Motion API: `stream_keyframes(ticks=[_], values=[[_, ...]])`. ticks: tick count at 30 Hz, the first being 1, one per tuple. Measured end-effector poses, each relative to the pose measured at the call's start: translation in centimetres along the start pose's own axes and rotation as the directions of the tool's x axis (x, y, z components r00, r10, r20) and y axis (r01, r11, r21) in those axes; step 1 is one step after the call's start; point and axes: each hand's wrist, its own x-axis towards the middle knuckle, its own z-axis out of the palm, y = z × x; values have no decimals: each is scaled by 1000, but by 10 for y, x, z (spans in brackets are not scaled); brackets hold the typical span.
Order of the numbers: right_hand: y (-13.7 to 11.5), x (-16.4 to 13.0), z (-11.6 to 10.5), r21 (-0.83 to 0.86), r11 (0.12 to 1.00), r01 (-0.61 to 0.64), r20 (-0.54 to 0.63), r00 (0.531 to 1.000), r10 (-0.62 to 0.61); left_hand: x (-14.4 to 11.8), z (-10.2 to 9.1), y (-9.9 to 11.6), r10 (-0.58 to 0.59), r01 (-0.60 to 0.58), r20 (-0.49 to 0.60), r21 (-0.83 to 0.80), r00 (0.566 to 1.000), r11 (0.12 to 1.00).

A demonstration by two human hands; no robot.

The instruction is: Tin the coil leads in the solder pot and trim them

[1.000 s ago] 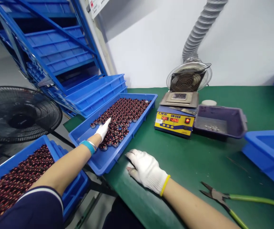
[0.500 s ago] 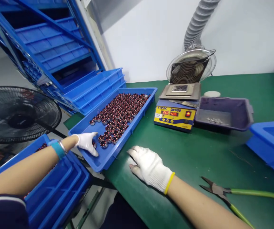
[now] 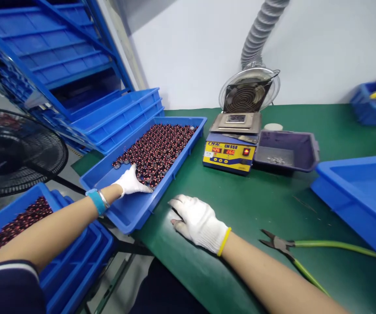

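The left hand (image 3: 130,182) lies open inside the blue tray (image 3: 127,213), fingers touching the near coils (image 3: 157,148); the tray's long axis runs far-right. The right hand (image 3: 199,222) rests flat and empty on the green table (image 3: 272,209).

Both gloved hands: left hand (image 3: 130,182) outstretched with fingers spread, right hand (image 3: 198,222) flat, palm down.

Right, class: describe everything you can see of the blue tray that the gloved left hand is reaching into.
The blue tray is a shallow, rectangular bin that looks like moulded plastic, with a low rim. It lies angled on the green table, its near corner overhanging the edge. Small copper-wound coils fill its far part; the near floor is bare. The left hand rests inside, at the nearest coils. The right hand lies flat on the table beside it.
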Motion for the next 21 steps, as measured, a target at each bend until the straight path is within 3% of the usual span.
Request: stream_keyframes(ticks=[4, 9, 13, 21], values=[[-1, -1, 0, -3, 1000, -24, -8, 1000, 24, -9, -17, -10, 41, -38, 68, -42, 997, 998], [-1, -1, 3, 8, 999, -34, -15, 999, 34, -16, -36, -24, -56, 45, 133, 84, 990, 995], [-1, -1, 4, 10, 1000, -30, -27, 999, 30, -20, -22, -18, -73, 60, 139, 95, 988, 994], [0, -2, 5, 2, 1000, -20, -46, 999, 20, -22, 0, -5, -93, 91, -19, -80, 996, 993]])
